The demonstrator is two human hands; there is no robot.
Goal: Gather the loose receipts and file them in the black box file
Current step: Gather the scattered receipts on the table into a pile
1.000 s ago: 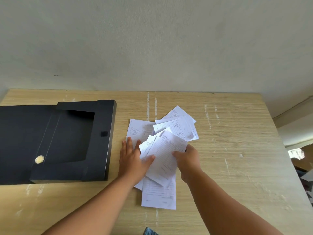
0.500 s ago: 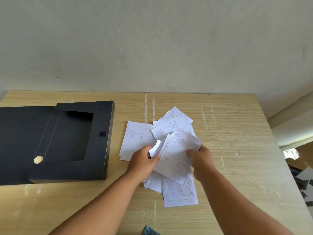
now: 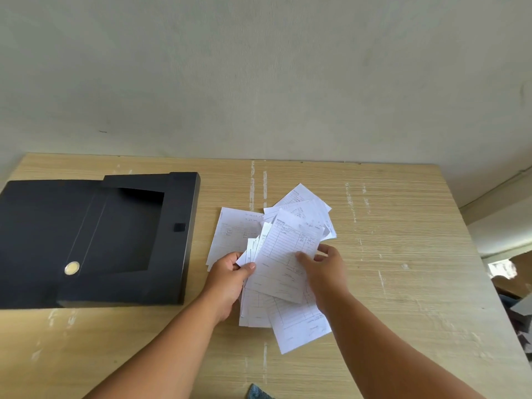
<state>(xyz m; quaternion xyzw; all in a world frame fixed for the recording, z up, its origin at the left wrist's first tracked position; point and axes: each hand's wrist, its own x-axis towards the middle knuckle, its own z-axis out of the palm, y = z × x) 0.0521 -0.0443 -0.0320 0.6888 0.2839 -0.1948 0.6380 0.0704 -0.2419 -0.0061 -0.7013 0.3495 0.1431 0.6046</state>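
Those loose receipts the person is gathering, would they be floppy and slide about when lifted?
Probably floppy: the receipts are thin single sheets, fanned unevenly between the left hand and right hand. They likely slip over one another, since edges already stick out at different angles. They look very light, so a draught could scatter them.

On my left the box file (image 3: 178, 234) lies open on the table (image 3: 403, 283). The receipts (image 3: 302, 208) lie spread just right of it, mid-table. My left hand (image 3: 227, 279) and right hand (image 3: 326, 272) sit either side of a sheaf of receipts (image 3: 283, 263) above the pile's near part.
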